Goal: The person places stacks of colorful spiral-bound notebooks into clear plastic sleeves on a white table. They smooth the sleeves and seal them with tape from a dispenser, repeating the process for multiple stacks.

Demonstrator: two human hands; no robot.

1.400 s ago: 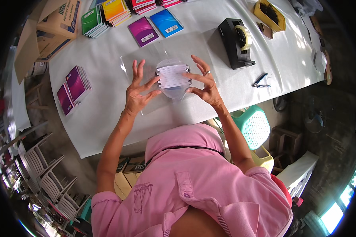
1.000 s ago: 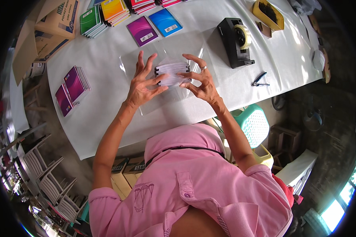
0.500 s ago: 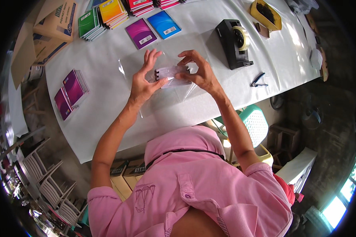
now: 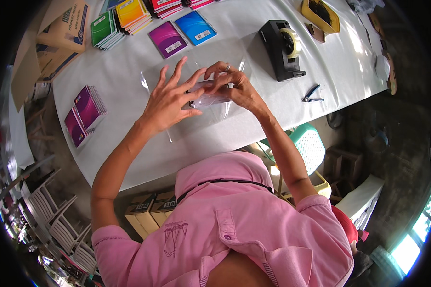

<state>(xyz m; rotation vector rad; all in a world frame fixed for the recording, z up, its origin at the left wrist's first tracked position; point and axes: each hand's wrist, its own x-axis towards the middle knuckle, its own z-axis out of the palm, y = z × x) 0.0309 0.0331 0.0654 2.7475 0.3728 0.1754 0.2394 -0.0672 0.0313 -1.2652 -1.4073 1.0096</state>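
A small bundle (image 4: 209, 99), apparently spiral-bound notepads with dark spiral edges at its ends, lies on a clear plastic sheet (image 4: 184, 129) with film folded over it. My left hand (image 4: 167, 100) is open at the bundle's left end, its fingers spread and its index finger reaching over the top towards my other hand. Curled around the right end, my right hand (image 4: 239, 88) presses the film against the bundle with its bent fingers. Part of the bundle is hidden beneath both hands.
Purple notebooks (image 4: 88, 107) lie at the left. Beyond my hands are a purple notebook (image 4: 168, 39), a blue notebook (image 4: 196, 27) and coloured stacks (image 4: 134, 16). At the right are a black tape dispenser (image 4: 276, 50), cutting pliers (image 4: 312, 94) and a yellow tray (image 4: 334, 21). Cardboard box (image 4: 62, 28) far left.
My left thumb has come off the bundle, and the left fingers have spread and swung right across its top. My right fingers have curled further over the right end.
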